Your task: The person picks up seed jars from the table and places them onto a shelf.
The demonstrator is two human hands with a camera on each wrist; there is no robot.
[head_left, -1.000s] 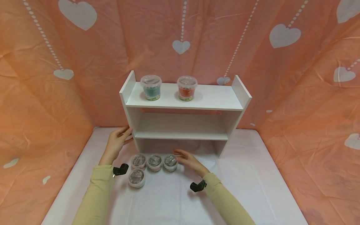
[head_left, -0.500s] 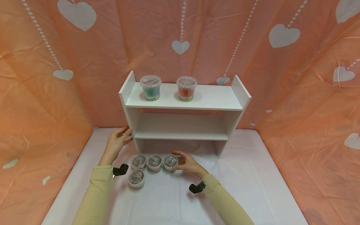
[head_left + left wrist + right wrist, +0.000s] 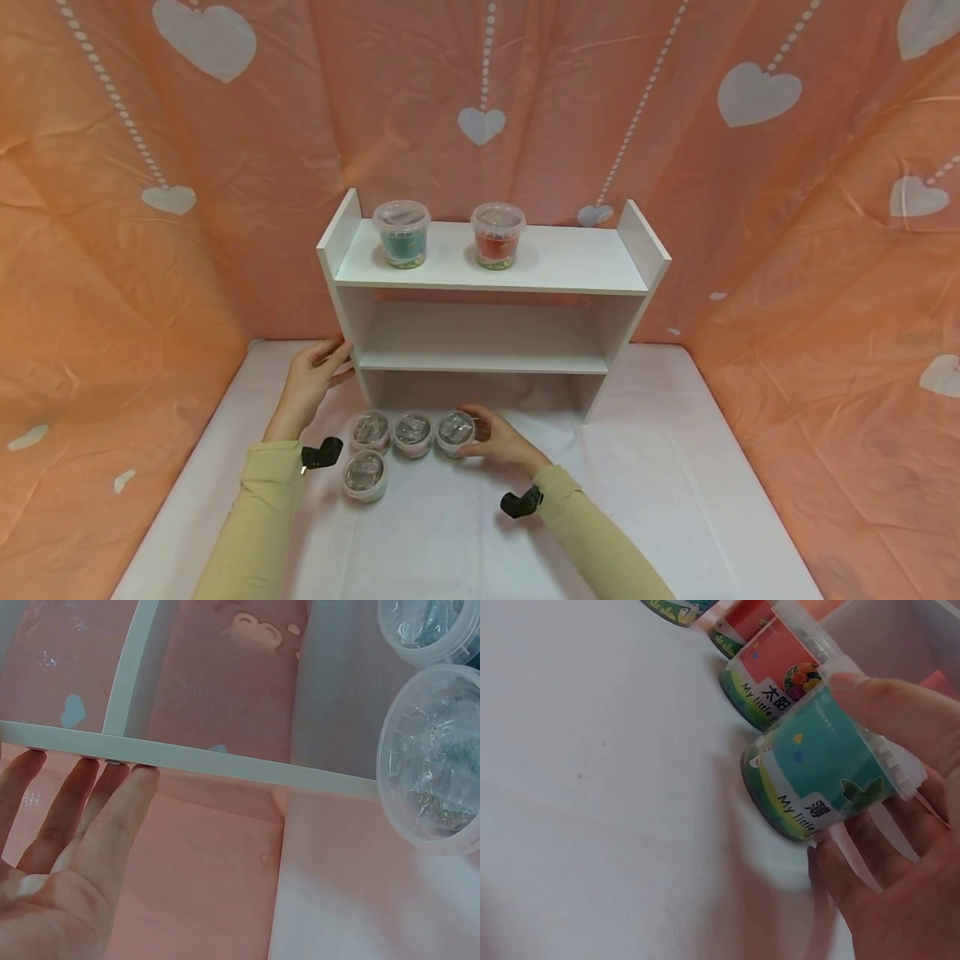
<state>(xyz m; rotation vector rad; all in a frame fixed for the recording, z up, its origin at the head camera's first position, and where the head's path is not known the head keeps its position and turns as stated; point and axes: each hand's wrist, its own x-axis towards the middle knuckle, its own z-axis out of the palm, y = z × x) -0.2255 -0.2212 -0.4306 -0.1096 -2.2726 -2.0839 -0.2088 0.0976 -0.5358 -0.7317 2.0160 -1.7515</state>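
My right hand [image 3: 504, 440] holds the rightmost lidded plastic tub [image 3: 454, 432] of a row on the table. In the right wrist view that tub shows a teal label [image 3: 817, 761], with the thumb at its lid rim and the fingers [image 3: 840, 877] round its far side. Meanwhile my left hand [image 3: 307, 387] rests against the left side panel of a white shelf unit [image 3: 483, 336]. The left wrist view has its fairly straight fingertips [image 3: 142, 780] touching the panel's edge [image 3: 225, 763].
Two similar tubs, one pink-labelled [image 3: 772, 671], stand left of the held one; another tub [image 3: 365, 475] sits nearer. On the top shelf are a green tub [image 3: 405, 242] and a red tub [image 3: 497, 244]. An orange heart-print cloth [image 3: 420, 100] hangs behind.
My right hand has gone from the tub's right edge to a grip round it, thumb now on its near side. The tub stays in place. My left hand has not moved.
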